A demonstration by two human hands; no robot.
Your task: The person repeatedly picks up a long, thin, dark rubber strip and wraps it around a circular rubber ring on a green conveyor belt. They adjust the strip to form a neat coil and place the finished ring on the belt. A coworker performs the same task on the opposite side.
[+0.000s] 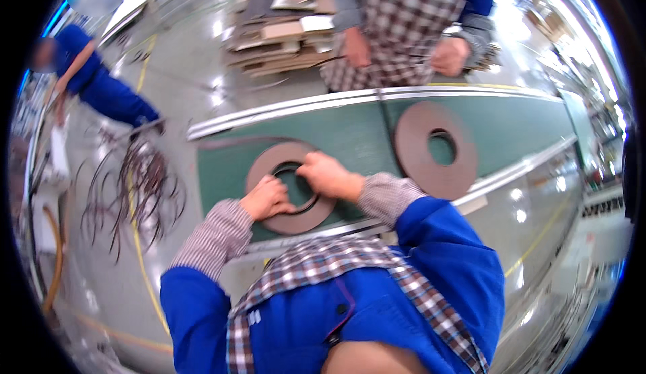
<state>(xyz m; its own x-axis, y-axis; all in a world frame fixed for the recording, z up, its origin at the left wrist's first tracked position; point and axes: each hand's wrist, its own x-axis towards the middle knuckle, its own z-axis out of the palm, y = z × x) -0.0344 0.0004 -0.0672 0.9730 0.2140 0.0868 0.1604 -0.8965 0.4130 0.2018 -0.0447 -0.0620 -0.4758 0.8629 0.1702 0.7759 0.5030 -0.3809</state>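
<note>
On the brown coil, at 8 o'clock my left hand, at 2 my right hand.
Both curl, grip unclear; likely heavy, best held by opposite rims.

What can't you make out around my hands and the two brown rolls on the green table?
All in the head view:
- Parts of the left roll: covered by your left hand and right hand.
- Both rolls' undersides: hidden against the table.
- The head of the person across: cut off by the top edge.
- Single strips on the floor: too tangled and blurred to count.
</note>
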